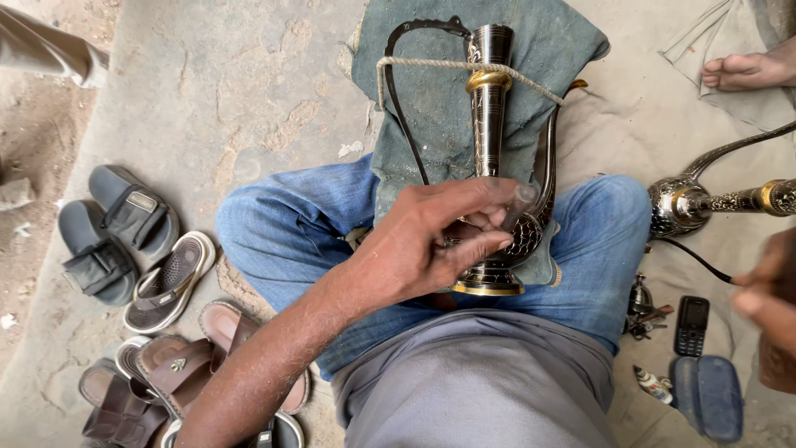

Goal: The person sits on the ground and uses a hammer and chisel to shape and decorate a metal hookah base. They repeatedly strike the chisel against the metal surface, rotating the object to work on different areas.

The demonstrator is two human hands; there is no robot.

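A dark engraved metal jug (pixel 489 108) with a long neck, a brass ring and a curved black handle lies on a grey-green cushion (pixel 431 108) propped on my crossed legs. A rope (pixel 431 65) runs across its neck. My left hand (pixel 431 241) reaches over my knee; its fingers close on the jug's round belly, just above the brass foot (pixel 489 288). My right hand (pixel 767 299) is blurred at the right edge, beside the end of a thin black rod (pixel 696 259). Whether it grips the rod is unclear.
A second engraved jug (pixel 688 203) lies on the cloth at the right. Below it are a bunch of keys (pixel 643 311), a small mobile phone (pixel 691 325) and a blue case (pixel 709 396). Another person's bare foot (pixel 746 70) shows top right. Several sandals (pixel 141 249) lie at the left.
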